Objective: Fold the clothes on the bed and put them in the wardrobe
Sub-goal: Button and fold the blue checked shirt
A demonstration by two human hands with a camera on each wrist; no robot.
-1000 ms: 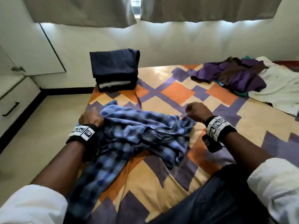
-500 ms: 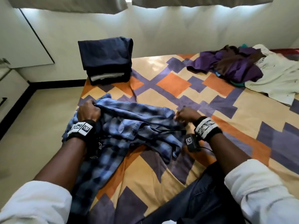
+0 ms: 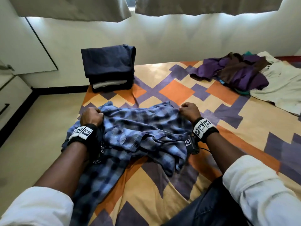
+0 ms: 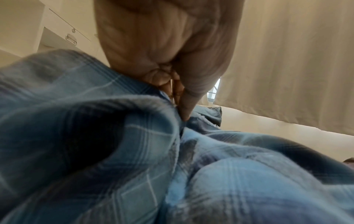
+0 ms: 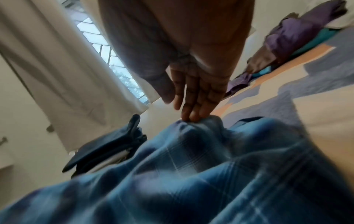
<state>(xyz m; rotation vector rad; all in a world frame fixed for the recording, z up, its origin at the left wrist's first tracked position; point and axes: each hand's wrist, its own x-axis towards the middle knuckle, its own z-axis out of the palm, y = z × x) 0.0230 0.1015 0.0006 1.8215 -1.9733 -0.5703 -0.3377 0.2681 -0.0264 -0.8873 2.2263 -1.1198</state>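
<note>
A blue plaid shirt (image 3: 140,132) lies rumpled on the patterned bed (image 3: 175,92) in front of me. My left hand (image 3: 91,116) grips its left edge in a fist; in the left wrist view the fingers (image 4: 172,84) curl into the cloth (image 4: 95,136). My right hand (image 3: 189,110) holds the shirt's far right corner, and the right wrist view shows its fingertips (image 5: 189,116) pinching a peak of the fabric (image 5: 210,151). The shirt is stretched between both hands, with one part trailing toward me over the bed's edge.
A folded stack of dark navy clothes (image 3: 109,67) stands at the bed's far left corner. A loose heap of purple and brown garments (image 3: 236,72) and a pale garment (image 3: 280,85) lie at the far right. White cabinet doors (image 3: 19,51) and drawers are on the left beyond the floor.
My right hand has slid right and outward along the shirt, and the left has stayed on its edge, so the bunched shirt is now spread wider between them.
</note>
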